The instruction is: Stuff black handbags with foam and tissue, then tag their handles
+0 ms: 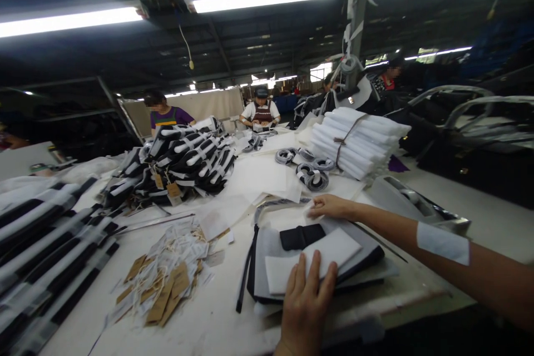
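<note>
A white pad (344, 245) lies flat under the spread fingers of the left hand (306, 300), which rest on it without gripping. It looks light, soft and perhaps slippery, best taken by the free corner right of those fingertips. Under it, the grey-and-black bag (267, 239) seems limp, likely steadier if held at both sides. The right hand (331, 207) curls its fingers at the bag's top edge; whether they pinch anything, I cannot tell. Bare table (227, 295) opens left of the left fingers, up to loose tags (171, 289); its near edge runs close on their right. Coiled bands (312, 177) sit just beyond the right fingertips.
</note>
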`<move>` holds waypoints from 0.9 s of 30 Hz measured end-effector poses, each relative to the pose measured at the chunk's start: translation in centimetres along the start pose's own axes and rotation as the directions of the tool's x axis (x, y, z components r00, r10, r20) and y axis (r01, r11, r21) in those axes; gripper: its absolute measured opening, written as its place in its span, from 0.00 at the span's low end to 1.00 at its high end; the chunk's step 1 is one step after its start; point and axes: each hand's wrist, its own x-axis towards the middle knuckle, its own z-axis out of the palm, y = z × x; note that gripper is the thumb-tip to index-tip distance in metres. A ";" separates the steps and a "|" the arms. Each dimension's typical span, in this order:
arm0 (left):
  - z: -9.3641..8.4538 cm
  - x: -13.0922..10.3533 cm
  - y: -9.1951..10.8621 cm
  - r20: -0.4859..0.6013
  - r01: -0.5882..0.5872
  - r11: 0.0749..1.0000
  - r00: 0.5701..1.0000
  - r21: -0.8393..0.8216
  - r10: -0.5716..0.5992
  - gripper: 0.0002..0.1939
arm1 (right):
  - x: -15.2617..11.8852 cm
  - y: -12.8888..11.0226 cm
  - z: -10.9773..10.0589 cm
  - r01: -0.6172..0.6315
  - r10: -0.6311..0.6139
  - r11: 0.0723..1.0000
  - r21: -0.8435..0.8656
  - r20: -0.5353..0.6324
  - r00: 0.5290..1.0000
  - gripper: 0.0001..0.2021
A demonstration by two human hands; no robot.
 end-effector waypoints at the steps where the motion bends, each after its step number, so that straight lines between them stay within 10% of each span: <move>1: 0.0 0.0 -0.1 0.000 -0.004 1.000 1.000 0.003 0.004 0.22 | -0.2 0.1 -0.2 0.014 -0.014 0.999 0.048 -0.011 1.000 0.21; 11: -2.4 0.8 -4.9 0.182 -0.205 0.978 0.964 0.044 0.194 0.25 | -1.7 0.5 -1.7 0.186 -0.172 0.969 0.161 -0.095 0.981 0.28; 19: -2.8 1.0 -5.1 0.226 -0.199 0.979 0.957 0.051 0.183 0.24 | -7.1 -1.0 -0.8 0.284 -0.292 0.956 -0.074 -0.147 0.945 0.18; 27: -2.4 0.8 -5.1 0.203 -0.163 0.987 0.966 -0.003 0.161 0.23 | -14.0 0.4 3.5 0.550 -0.649 0.635 -0.543 0.011 0.760 0.17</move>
